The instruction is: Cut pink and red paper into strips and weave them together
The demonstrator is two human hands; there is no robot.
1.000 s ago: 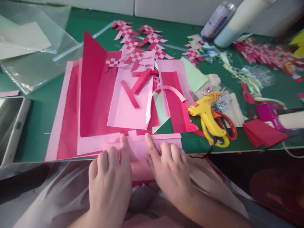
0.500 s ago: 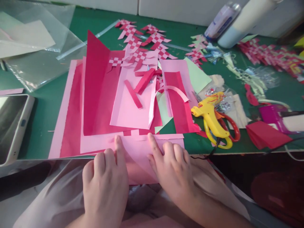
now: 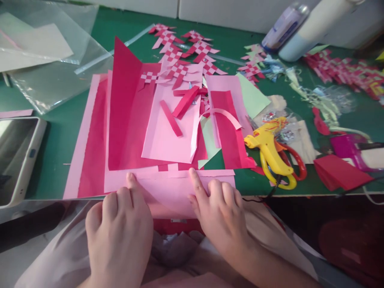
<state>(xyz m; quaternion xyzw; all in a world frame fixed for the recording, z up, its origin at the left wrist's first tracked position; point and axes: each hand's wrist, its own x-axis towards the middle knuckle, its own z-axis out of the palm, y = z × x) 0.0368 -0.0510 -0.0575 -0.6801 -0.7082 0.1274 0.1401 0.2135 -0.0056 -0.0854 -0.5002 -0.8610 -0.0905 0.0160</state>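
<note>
Grip half-curled, the left hand (image 3: 120, 226) and right hand (image 3: 223, 218) each rest an outstretched index finger at the folded edge of a pale pink paper sheet (image 3: 174, 192), lower centre of the frame; palms are hidden, so whether they hold anything cannot be told. Just beyond, at centre, crimson paper strips (image 3: 171, 119) lie on another pink sheet (image 3: 166, 150). A yellow plastic glue gun (image 3: 271, 151) lies right of centre, with checkered pink-and-red paper fish (image 3: 179, 71) on the green table (image 3: 126, 20) at upper centre.
</note>
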